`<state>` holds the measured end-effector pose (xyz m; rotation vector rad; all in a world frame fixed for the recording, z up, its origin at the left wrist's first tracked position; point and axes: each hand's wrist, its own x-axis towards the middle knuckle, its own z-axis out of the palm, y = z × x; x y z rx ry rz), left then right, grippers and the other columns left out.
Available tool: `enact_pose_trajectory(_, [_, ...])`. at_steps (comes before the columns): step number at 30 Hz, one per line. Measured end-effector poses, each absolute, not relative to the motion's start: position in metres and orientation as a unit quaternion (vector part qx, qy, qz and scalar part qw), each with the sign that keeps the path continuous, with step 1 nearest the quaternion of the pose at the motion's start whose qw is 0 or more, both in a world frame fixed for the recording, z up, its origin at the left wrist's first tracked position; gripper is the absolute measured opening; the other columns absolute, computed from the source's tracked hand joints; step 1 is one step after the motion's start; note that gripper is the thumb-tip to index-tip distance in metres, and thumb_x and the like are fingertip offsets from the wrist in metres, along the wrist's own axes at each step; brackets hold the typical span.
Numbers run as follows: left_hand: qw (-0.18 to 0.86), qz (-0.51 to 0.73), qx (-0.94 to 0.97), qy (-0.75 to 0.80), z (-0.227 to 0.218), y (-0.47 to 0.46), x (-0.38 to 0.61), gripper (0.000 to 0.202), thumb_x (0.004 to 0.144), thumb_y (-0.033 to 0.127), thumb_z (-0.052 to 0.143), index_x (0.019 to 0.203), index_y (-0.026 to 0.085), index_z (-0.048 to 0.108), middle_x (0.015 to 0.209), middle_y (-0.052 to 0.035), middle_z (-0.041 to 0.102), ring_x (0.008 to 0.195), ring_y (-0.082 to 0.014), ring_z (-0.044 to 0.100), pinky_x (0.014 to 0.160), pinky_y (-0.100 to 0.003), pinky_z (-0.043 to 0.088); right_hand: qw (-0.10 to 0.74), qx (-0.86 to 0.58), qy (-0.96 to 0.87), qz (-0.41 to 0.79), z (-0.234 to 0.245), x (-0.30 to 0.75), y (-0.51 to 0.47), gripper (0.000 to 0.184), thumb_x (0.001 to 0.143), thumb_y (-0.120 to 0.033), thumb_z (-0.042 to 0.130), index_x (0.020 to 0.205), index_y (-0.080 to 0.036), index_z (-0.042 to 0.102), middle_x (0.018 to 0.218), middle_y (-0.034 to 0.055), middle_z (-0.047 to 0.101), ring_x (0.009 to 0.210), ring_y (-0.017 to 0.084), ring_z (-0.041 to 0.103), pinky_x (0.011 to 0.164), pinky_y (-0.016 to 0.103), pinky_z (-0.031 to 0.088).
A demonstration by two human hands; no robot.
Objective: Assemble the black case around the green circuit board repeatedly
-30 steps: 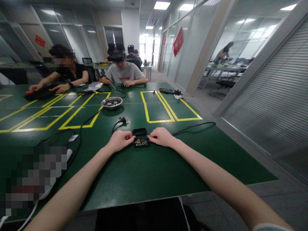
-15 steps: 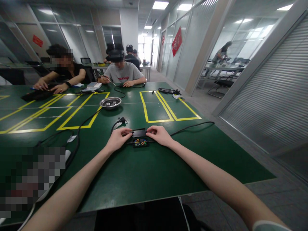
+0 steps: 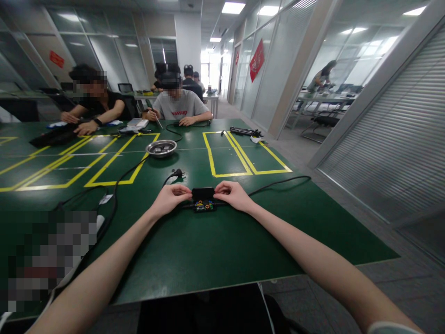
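Between my two hands is a black plastic cover (image 3: 203, 193), tilted up behind an opened power adapter (image 3: 204, 205). My left hand (image 3: 173, 198) is closed in a pinch on the cover's left end. My right hand (image 3: 232, 195) pinches its right end. The adapter lies on the table with its circuit board and coloured components exposed. A black cord runs from it on each side; the left part passes behind my hand near a plug (image 3: 178, 173). Whether the cover touches the adapter's back edge, I cannot tell.
A metal bowl (image 3: 162, 148) holding small metal parts stands ahead to the left on the green table (image 3: 208, 260). Yellow tape (image 3: 232, 175) marks rectangles. A black folded device (image 3: 246, 132) lies at the far edge. Two people (image 3: 179, 104) work across the table. A cable (image 3: 116, 195) crosses on the left.
The cover has tipped up: its inner face showed before, and now a plain dark face shows. Both hands still pinch its ends. The adapter stays in place.
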<state>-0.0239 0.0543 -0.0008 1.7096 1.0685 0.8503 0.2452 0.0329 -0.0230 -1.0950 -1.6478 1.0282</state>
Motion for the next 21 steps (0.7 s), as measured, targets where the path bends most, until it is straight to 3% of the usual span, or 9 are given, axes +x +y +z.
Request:
enact_pose_trajectory(7, [0.468,0.329,0.697,0.431,0.001,0.054,-0.025,0.03,0.07,0.039,0.083,0.085,0.015,0.075,0.081,-0.0064,0.079,0.077,-0.0214,0.074,0.077,-0.035,0.06,0.441,-0.444,-0.703,0.338,-0.016,0.248,0.03,0.019,0.076,-0.036,0.076,0.079,-0.018,0.073,0.087,0.0047,0.073,0.068,0.014,0.061,0.061,0.027,0.048])
enact_pose_trajectory(11, [0.472,0.315,0.701,0.431,0.004,0.053,-0.026,0.025,0.071,0.036,0.079,0.083,0.015,0.074,0.077,-0.0051,0.077,0.073,-0.0196,0.073,0.073,-0.032,0.06,0.42,-0.455,-0.705,0.346,-0.013,0.249,0.029,0.015,0.077,-0.032,0.072,0.079,-0.017,0.074,0.071,0.0016,0.067,0.064,0.014,0.058,0.057,0.025,0.044])
enact_pose_trajectory(21, [0.482,0.307,0.708,0.416,0.011,0.048,-0.025,0.02,0.071,0.032,0.077,0.08,0.016,0.071,0.071,-0.0036,0.076,0.067,-0.0177,0.071,0.073,-0.031,0.059,0.391,-0.432,-0.716,0.385,-0.008,0.249,0.025,0.021,0.081,-0.031,0.061,0.068,-0.017,0.07,0.068,0.002,0.069,0.061,0.014,0.056,0.061,0.026,0.043])
